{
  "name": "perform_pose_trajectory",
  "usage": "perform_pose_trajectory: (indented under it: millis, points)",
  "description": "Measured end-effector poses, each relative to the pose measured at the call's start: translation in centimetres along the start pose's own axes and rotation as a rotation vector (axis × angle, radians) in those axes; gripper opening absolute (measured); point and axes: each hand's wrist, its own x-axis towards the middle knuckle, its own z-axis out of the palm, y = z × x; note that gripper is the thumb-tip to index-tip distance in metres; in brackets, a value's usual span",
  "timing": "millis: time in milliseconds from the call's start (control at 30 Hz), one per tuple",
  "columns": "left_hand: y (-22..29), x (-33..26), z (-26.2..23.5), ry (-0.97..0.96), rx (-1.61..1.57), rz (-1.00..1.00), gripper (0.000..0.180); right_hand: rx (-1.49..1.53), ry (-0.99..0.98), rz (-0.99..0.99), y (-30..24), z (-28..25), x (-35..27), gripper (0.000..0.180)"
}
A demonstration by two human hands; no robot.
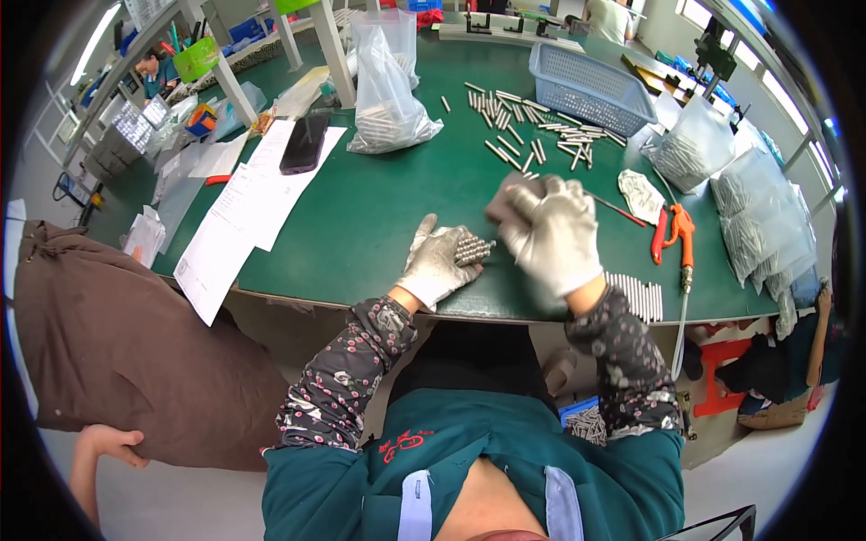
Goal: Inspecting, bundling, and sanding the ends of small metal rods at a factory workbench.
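My left hand (pixel 435 268), in a grey-white glove, is closed around a bundle of short metal rods (pixel 472 250) above the table's near edge. The rods' rounded ends face right. My right hand (pixel 557 233), gloved too and partly smeared by motion, grips a flat brown pad (pixel 502 200) just right of the bundle, apart from it. Part of the pad is hidden under the fingers. Beside my right wrist, a neat row of metal rods (pixel 639 298) lies along the table edge. Beyond my hands, many loose rods (pixel 514 122) are scattered on the green table (pixel 343 230).
A blue plastic basket (pixel 591 88) stands behind the loose rods. At right lie an orange air gun (pixel 682 236), red-handled pliers (pixel 659 234), a white cloth (pixel 640 195) and bags of rods (pixel 756 216). Toward the left are another bag (pixel 388 113), papers (pixel 230 234) and a phone (pixel 305 144).
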Motion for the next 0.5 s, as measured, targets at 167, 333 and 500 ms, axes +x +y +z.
perform_pose_trajectory:
  millis: [167, 333, 500]
  points:
    - [0.6, -0.6, -0.3, 0.02, -0.041, -0.027, 0.041, -0.139, 0.069, -0.052, -0.3, 0.8, -0.8, 0.028]
    - [-0.4, -0.2, 0.8, 0.065, -0.017, 0.037, 0.038, -0.142, -0.002, 0.068, 2.7, 2.6, -1.7, 0.03]
    - [-0.6, -0.3, 1.0, 0.094, -0.018, 0.019, 0.038, -0.196, -0.096, 0.093, 3.6, 3.1, -2.7, 0.043]
